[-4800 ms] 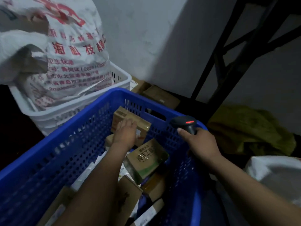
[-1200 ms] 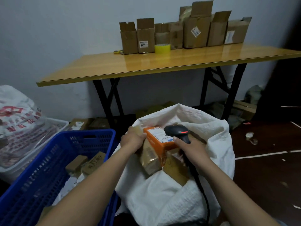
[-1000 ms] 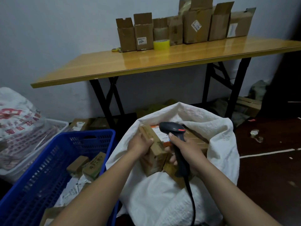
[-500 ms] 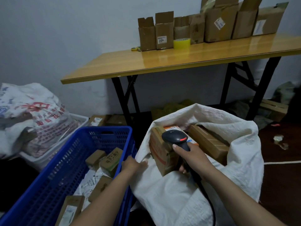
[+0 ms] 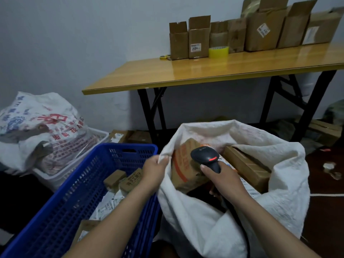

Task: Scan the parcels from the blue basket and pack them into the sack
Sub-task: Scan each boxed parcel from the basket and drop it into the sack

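Pinching the limp sack [image 5: 195, 220] at its left rim, left hand [image 5: 155, 170] holds it open, right hand [image 5: 221, 178] wraps scanner [image 5: 204, 157]; stiff, probably light parcels [image 5: 114, 178] sit in blue basket [image 5: 55, 211], graspable across faces.

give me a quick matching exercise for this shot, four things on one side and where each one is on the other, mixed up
Things:
1. scanner
2. yellow tape roll
3. printed bag
4. edge of the sack

Places:
A. on the table, beside the cardboard boxes
B. gripped by the left hand
C. sitting in the white basket
D. held in the right hand, over the open sack

Pairs: 1-D, 2-A, 3-C, 4-B
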